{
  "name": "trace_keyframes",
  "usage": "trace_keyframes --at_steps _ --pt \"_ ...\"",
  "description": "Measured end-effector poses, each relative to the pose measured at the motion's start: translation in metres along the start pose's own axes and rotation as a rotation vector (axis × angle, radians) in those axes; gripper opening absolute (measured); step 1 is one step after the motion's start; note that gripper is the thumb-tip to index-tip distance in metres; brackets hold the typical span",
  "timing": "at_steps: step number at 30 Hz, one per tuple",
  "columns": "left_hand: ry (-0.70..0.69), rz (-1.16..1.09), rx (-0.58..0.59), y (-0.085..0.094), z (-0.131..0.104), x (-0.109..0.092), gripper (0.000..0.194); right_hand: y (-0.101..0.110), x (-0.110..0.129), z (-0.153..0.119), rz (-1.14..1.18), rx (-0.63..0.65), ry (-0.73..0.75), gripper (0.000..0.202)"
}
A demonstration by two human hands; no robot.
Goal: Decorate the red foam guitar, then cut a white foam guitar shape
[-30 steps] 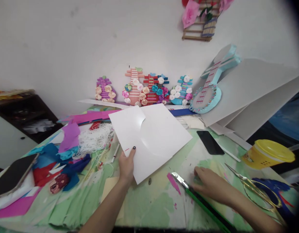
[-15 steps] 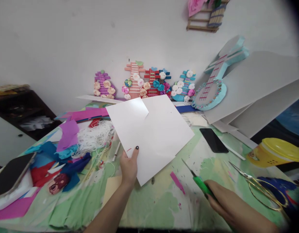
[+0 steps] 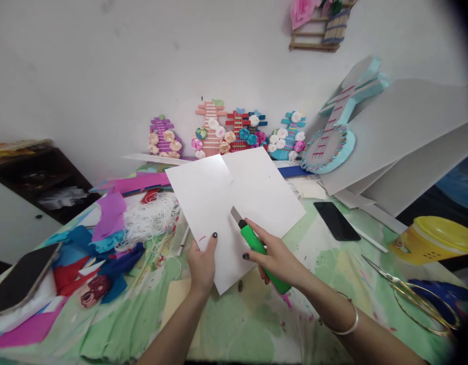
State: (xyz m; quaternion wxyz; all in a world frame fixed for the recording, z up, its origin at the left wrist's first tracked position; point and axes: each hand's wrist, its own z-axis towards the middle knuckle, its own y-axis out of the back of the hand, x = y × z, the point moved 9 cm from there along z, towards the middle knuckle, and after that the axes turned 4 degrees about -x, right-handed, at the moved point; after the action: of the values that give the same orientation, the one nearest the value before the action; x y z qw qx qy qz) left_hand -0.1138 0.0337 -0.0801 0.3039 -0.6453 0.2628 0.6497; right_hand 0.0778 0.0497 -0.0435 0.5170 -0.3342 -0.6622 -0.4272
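A large white board [image 3: 257,187], with a slit running in from its top edge, lies at an angle over the middle of the table. My left hand [image 3: 202,261] grips its lower left edge, thumb on top near a short red mark. In my right hand [image 3: 270,253] is a green utility knife [image 3: 255,241], its blade out and pointing up and left over the board. Whether the blade touches the surface I cannot tell.
Gold scissors [image 3: 412,294], a black phone [image 3: 336,221] and a yellow tub [image 3: 435,241] are at the right. White string [image 3: 152,215] and coloured scraps [image 3: 108,215] lie left. Decorated paper guitars [image 3: 237,132] stand along the wall; large grey boards [image 3: 401,137] lean at the right.
My right hand has moved left and up with the knife, from beside the board to over it. My left hand keeps its hold on the board.
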Motion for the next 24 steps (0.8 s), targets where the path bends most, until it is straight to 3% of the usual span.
trace_keyframes --at_steps 3,9,12,19,24 --pt "-0.004 -0.003 0.007 -0.002 -0.001 -0.001 0.030 -0.003 -0.001 0.007 0.114 0.028 -0.016 0.084" --pt "0.016 0.006 -0.004 0.000 -0.001 0.002 0.029 -0.002 0.006 0.013 0.162 0.016 0.072 0.056" --pt "0.007 0.014 -0.005 0.000 -0.001 0.003 0.029 -0.006 0.001 0.016 0.170 0.054 0.053 0.059" --pt "0.004 -0.005 0.012 -0.002 0.000 0.005 0.032 -0.005 0.001 0.021 0.000 0.023 0.088 0.048" --pt "-0.007 0.003 0.002 -0.002 0.000 0.003 0.033 -0.006 0.003 0.021 -0.026 0.026 0.073 0.054"
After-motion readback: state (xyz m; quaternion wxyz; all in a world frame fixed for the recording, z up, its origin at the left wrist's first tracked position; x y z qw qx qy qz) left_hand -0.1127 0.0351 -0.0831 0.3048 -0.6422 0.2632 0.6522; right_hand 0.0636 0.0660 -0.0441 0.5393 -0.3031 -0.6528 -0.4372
